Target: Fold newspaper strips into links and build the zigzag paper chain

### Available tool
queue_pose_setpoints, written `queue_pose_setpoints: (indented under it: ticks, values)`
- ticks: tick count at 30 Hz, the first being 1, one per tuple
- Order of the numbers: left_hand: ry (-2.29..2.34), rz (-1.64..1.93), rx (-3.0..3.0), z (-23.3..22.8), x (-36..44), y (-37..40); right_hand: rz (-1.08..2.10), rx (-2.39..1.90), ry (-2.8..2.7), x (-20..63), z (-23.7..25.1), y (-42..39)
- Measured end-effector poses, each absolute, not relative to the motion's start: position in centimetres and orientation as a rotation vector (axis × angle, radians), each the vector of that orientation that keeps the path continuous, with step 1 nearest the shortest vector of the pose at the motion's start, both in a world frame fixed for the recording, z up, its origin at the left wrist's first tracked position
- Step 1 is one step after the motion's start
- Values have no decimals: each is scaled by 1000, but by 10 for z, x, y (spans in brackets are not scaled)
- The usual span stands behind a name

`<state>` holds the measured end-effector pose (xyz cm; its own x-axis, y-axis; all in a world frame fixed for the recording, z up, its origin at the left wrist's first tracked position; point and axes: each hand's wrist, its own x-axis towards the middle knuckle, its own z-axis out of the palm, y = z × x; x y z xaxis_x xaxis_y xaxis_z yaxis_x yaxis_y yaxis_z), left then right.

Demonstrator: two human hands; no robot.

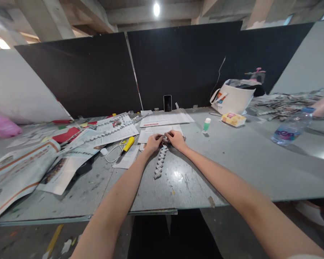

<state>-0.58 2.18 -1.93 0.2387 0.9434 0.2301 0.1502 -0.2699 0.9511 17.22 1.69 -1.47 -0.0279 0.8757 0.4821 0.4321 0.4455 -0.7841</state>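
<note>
Forearms: both reach in from 6 o'clock, meeting over the middle of the grey bench (232, 162).
Hands: the left hand (152, 142) and right hand (176, 139) sit close together, fingertips pinched on the far end of a folded paper chain (160, 162).
Chain position: at the centre of the bench, just this side of the printed sheets (162, 120), its near end lying loose on the surface.
Axis: the long axis runs from about 12 o'clock at the hands toward 6 to 7 o'clock, with the free end pointing back at the camera.
Risk: judging by the fingertip grip, a pull or twist could undo or tear the folded links, as only the far end is held.
Around: a yellow knife (128, 144) at 9 o'clock of the hands, a glue stick (206, 125) at 2 o'clock, a water bottle (291, 128) at 3 o'clock, newspapers (21, 169) at 8 o'clock.
</note>
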Motion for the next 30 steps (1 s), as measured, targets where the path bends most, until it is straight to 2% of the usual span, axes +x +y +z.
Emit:
queue_pose_setpoints:
  ticks: [9, 17, 30]
  values:
    - [1001, 1210, 1609, -20, -9, 19, 601, -955, -1742, 171, -8, 1]
    - [1010, 1212, 1456, -21, -8, 20, 841, -929, -1692, 174, -8, 8]
    - [953, 1200, 1416, -22, -11, 24, 803, -837, -1707, 172, -10, 5]
